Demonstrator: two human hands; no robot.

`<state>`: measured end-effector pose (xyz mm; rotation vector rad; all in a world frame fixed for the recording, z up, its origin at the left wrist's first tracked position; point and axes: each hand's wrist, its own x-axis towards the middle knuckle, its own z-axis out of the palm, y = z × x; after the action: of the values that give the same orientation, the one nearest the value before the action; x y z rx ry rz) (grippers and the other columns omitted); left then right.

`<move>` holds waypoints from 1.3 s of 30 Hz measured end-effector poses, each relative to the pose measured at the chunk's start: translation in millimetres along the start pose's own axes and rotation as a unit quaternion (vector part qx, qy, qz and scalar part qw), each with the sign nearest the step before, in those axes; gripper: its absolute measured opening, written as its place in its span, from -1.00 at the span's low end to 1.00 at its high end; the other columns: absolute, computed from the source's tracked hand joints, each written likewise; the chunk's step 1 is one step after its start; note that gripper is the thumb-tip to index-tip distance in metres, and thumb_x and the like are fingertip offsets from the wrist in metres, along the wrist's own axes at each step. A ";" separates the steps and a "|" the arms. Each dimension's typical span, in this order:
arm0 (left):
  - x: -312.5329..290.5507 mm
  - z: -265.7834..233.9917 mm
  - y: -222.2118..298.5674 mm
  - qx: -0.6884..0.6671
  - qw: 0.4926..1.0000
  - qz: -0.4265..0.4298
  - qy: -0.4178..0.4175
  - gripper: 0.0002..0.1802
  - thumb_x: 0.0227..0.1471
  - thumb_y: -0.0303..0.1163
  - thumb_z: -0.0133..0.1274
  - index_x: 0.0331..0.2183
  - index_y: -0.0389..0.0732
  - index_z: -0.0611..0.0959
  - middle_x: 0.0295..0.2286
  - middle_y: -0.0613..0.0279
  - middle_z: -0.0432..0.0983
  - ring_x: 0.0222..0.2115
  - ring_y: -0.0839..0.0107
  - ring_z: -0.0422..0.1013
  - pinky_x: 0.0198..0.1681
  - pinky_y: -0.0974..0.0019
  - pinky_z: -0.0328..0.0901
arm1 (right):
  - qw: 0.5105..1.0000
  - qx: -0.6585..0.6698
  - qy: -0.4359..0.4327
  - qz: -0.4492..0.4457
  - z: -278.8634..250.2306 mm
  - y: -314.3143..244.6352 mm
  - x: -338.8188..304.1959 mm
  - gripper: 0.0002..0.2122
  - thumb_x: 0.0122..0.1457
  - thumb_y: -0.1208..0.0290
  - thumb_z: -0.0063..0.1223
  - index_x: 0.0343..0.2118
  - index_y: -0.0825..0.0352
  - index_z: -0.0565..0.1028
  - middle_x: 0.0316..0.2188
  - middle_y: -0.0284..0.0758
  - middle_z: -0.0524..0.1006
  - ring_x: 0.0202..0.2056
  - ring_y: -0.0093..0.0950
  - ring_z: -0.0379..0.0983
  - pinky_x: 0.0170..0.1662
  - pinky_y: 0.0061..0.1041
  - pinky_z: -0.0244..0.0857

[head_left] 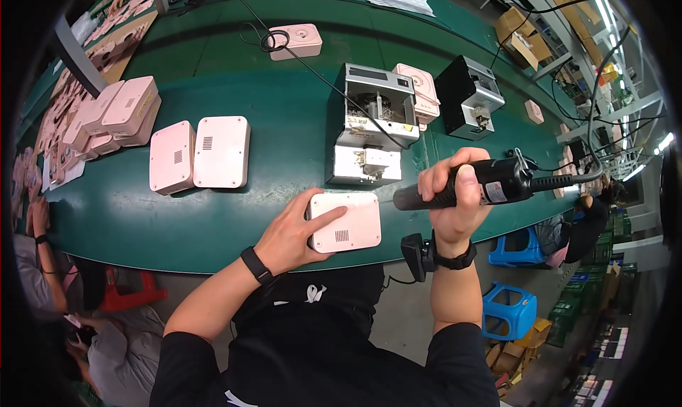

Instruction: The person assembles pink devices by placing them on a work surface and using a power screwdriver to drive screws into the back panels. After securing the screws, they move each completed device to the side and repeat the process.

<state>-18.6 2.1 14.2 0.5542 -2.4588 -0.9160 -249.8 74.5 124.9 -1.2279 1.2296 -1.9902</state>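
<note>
A pale pink plastic box (359,226) with rounded corners, a small slotted grille and corner screw holes lies on the green table near its front edge. My left hand (290,231) grips it from the left, with one finger stretched across its upper face. To the right, my right hand (458,194) is wrapped round a black electric screwdriver (501,182), raised above the table and lying nearly level. Its nose points left toward the box, apart from it, and a cable leaves its right end. The bit's tip is hard to make out.
Two similar boxes (222,151) lie left, beside a stack of more (131,109). Ahead stands a screw feeder (373,126), with a second feeder (472,98) behind right. Another pink box (297,40) sits farther back under a hanging cable. Blue stools (510,313) and other people flank me.
</note>
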 end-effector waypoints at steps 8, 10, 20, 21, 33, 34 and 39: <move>3.4 1.6 0.6 -0.004 1.000 -0.006 0.006 -0.14 -0.39 -0.34 0.45 0.08 0.12 0.56 0.09 -0.03 0.22 0.04 -0.07 0.32 0.07 0.07 0.35 | 1.000 -0.011 0.015 0.018 -4.6 9.3 1.3 -0.80 0.23 0.30 -0.07 -0.24 0.33 0.31 -0.63 -0.30 0.34 -0.65 -0.51 0.24 -0.53 -0.44 0.24; 3.0 1.7 0.7 -0.006 1.000 -0.003 0.006 -0.13 -0.38 -0.34 0.44 0.10 0.13 0.55 0.09 -0.05 0.22 0.04 -0.06 0.32 0.06 0.07 0.36 | 0.999 -0.019 0.020 0.019 -3.4 11.9 3.2 -0.80 0.23 0.30 -0.06 -0.24 0.34 0.32 -0.64 -0.30 0.34 -0.66 -0.51 0.23 -0.53 -0.44 0.24; 2.4 2.7 -1.7 -0.004 1.000 -0.003 0.008 -0.11 -0.39 -0.34 0.45 0.10 0.14 0.55 0.08 -0.06 0.22 0.04 -0.06 0.32 0.05 0.07 0.36 | 0.999 -0.019 0.031 0.017 -2.7 22.8 1.4 -0.81 0.23 0.30 -0.05 -0.28 0.33 0.31 -0.65 -0.31 0.33 -0.68 -0.51 0.22 -0.55 -0.44 0.22; 2.7 2.3 -1.7 -0.004 1.000 -0.003 0.008 -0.12 -0.39 -0.34 0.45 0.10 0.14 0.55 0.08 -0.06 0.22 0.04 -0.06 0.32 0.05 0.07 0.36 | 0.999 -0.015 0.031 0.015 -3.3 22.8 1.0 -0.81 0.23 0.30 -0.06 -0.29 0.33 0.31 -0.65 -0.31 0.33 -0.68 -0.51 0.22 -0.55 -0.45 0.22; 3.7 2.4 -1.9 -0.029 0.999 -0.017 -0.005 -0.09 -0.42 -0.39 0.46 0.10 0.14 0.55 0.09 -0.04 0.22 0.03 -0.04 0.33 0.05 0.09 0.36 | 0.996 0.025 -0.084 0.007 -3.6 22.7 -15.3 -0.70 0.17 0.23 0.10 -0.27 0.31 0.26 -0.64 -0.34 0.34 -0.66 -0.53 0.23 -0.53 -0.47 0.22; 4.2 2.0 -2.3 -0.027 0.999 -0.017 -0.004 -0.09 -0.43 -0.39 0.46 0.10 0.13 0.55 0.08 -0.03 0.22 0.03 -0.04 0.33 0.05 0.09 0.36 | 0.994 0.005 -0.104 -0.009 -0.5 21.3 -16.8 -0.68 0.16 0.22 0.12 -0.26 0.31 0.26 -0.64 -0.34 0.34 -0.66 -0.54 0.23 -0.53 -0.47 0.22; 4.0 2.6 -1.7 -0.024 1.000 -0.015 -0.007 -0.09 -0.44 -0.39 0.46 0.10 0.12 0.55 0.07 -0.03 0.23 0.03 -0.03 0.33 0.06 0.09 0.36 | 0.996 0.007 -0.082 -0.021 1.0 19.1 -19.2 -0.70 0.18 0.22 0.09 -0.27 0.31 0.26 -0.64 -0.33 0.33 -0.67 -0.53 0.22 -0.54 -0.47 0.21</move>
<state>-22.9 0.2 12.3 0.5717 -2.4401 -0.9919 -240.7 79.7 99.9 -1.3920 1.1155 -1.8817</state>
